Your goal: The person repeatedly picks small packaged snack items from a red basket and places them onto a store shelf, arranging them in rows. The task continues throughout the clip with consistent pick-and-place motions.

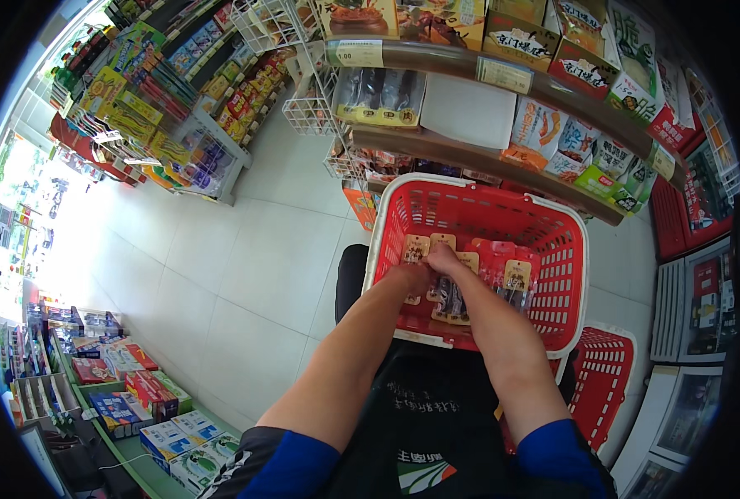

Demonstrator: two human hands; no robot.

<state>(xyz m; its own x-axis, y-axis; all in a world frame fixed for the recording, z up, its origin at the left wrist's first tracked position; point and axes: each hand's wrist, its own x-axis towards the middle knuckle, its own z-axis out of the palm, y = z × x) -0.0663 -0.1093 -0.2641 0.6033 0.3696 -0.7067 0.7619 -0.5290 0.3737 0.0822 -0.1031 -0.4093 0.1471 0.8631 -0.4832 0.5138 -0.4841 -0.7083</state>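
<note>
A red plastic shopping basket (pixel 554 249) with a white rim stands before me, close to the shelf. Flat snack packets with tan card tops (pixel 517 274) and dark contents lie in it, beside red-and-clear packets (pixel 498 254). Both my hands are down in the basket's left half, close together over the tan-topped packets. My left hand (pixel 415 278) is at the packets' left side, its fingers largely hidden. My right hand (pixel 443 257) is bent over a packet next to it, fingertips out of sight. Whether either hand grips a packet cannot be told.
Ahead, a curved shelf (pixel 407 138) holds snack bags and a box of dark packets (pixel 379 96) beside a white tray (pixel 468 112). A wire rack (pixel 307 115) adjoins it. Another red basket (pixel 604 380) stands at right, near glass-door coolers (pixel 688 405). Boxed goods (pixel 189 440) line the lower left.
</note>
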